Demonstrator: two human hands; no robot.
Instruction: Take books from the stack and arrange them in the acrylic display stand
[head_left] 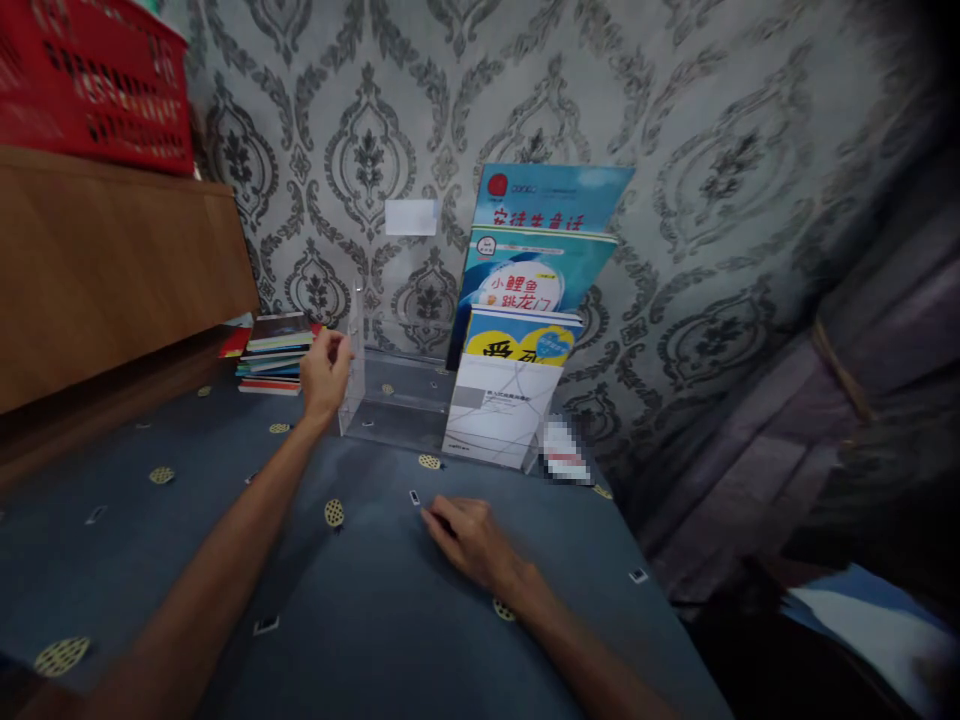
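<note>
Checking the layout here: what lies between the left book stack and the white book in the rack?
In the head view, the left hand and the left part of the clear rack lie between the book stack and the white book.

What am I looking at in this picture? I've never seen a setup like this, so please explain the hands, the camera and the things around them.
There is no machine here: a person works with two bare hands, and the single picture comes from a camera worn on the head, looking forward and down.

On the blue-grey tablecloth stands a clear tiered book stand. Its right side holds books one behind another, a white-covered book in front. To the stand's left is a stack of books.

The left hand is at the stand's left edge; whether it grips it, I cannot tell. The right hand is loosely curled in front of the stand, with nothing visible in it.
</note>
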